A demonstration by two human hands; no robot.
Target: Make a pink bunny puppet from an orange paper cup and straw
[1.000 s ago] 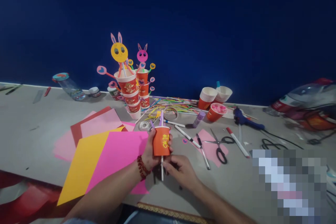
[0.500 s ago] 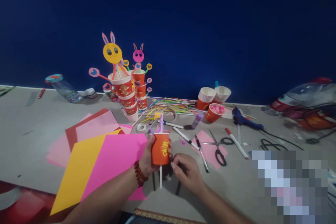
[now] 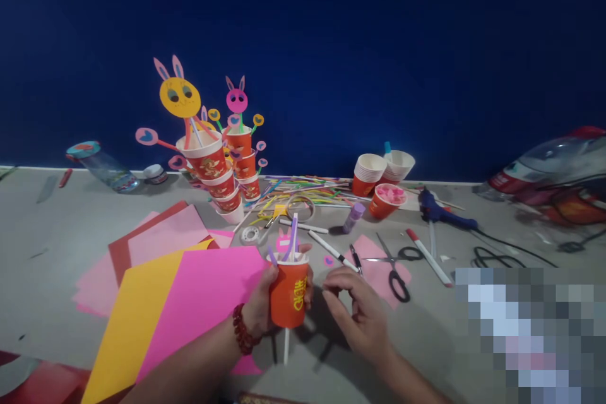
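Note:
My left hand (image 3: 259,304) is wrapped round an orange paper cup (image 3: 286,297) with yellow lettering, held upright above the table. A white stick (image 3: 286,348) comes out of the cup's bottom, and purple straws (image 3: 293,237) rise from its mouth. To the right of the cup hovers my right hand (image 3: 363,315), its fingers curled and thumb apart, with nothing seen between them. Behind the cup's rim lies a small pink paper piece with ears (image 3: 284,240), partly hidden. Near my right fingertips are a black pen (image 3: 356,259) and a small pink paper disc (image 3: 328,261).
Coloured paper sheets (image 3: 199,303) spread on the left. Stacked-cup bunny figures (image 3: 206,161) stand behind them. Farther back lie several straws (image 3: 307,188) and cup stacks (image 3: 368,172). On the right are scissors (image 3: 398,281), a red-capped marker (image 3: 428,257) and a blue glue gun (image 3: 442,216).
The cup in my left hand has come lower and its mouth is tipped more towards me. My right hand has moved right, away from the cup, with its thumb spread wider. The view has shifted slightly.

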